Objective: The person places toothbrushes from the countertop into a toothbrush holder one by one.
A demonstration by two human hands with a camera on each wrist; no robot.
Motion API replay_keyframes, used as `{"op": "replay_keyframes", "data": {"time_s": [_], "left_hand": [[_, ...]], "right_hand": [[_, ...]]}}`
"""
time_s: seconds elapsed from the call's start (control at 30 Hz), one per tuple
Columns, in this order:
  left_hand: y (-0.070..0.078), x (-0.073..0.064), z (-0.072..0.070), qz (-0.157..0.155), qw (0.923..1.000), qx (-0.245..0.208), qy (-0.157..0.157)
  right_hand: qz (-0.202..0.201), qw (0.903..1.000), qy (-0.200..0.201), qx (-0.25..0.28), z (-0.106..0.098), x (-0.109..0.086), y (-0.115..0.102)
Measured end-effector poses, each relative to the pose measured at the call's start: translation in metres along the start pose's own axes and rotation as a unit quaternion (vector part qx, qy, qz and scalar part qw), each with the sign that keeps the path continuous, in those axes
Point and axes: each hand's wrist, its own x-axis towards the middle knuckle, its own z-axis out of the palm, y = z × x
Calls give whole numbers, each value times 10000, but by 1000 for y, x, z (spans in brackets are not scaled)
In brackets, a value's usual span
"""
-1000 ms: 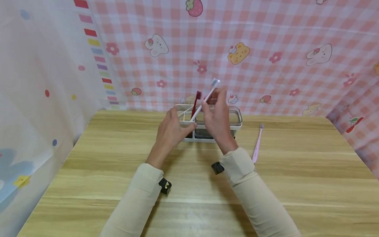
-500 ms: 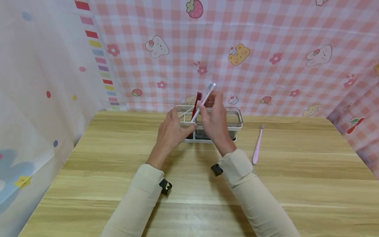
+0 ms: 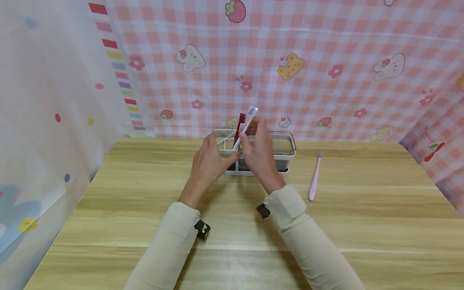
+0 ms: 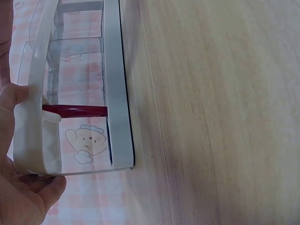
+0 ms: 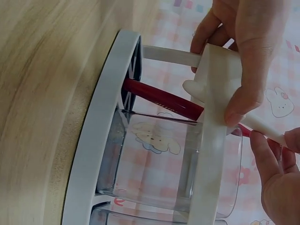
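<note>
My left hand (image 3: 208,161) grips the left end of a white toothbrush holder (image 3: 286,157), thumb on its front rim. My right hand (image 3: 260,155) pinches a white toothbrush (image 3: 248,123) by the handle, bristles up and leaning right. In the right wrist view, the rounded lower end of the white toothbrush (image 5: 193,89) pokes a little below the holder's upper frame, well above its base. Beside it a red toothbrush (image 3: 237,131) stands tilted in the same left section, its handle (image 5: 161,99) reaching down to the base.
Clear cups (image 5: 150,159) sit in the holder's right part. A pink toothbrush (image 3: 315,177) lies on the wooden table (image 3: 232,257) to the right. Behind the table hangs a pink checked cloth (image 3: 311,96), close to the holder's back.
My right hand has moved down and slightly left with the white toothbrush, whose head is now lower and nearer the red one. The left hand keeps its hold on the holder.
</note>
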Motion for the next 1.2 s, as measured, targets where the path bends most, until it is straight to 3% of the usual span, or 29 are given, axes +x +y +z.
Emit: {"op": "replay_keyframes", "data": {"time_s": [0.53,0.87,1.2], "left_hand": [[-1,0,1,-8,9999,134,70],[-1,0,0,73,9998,146,113],[-1,0,0,57,9999,109,103]], "right_hand": [[-248,9988,-257,-324,6,-6,3],[-47,9963,-444,-731,5,-9,2],[-92,9942,-535,-925,4,-8,4]]}}
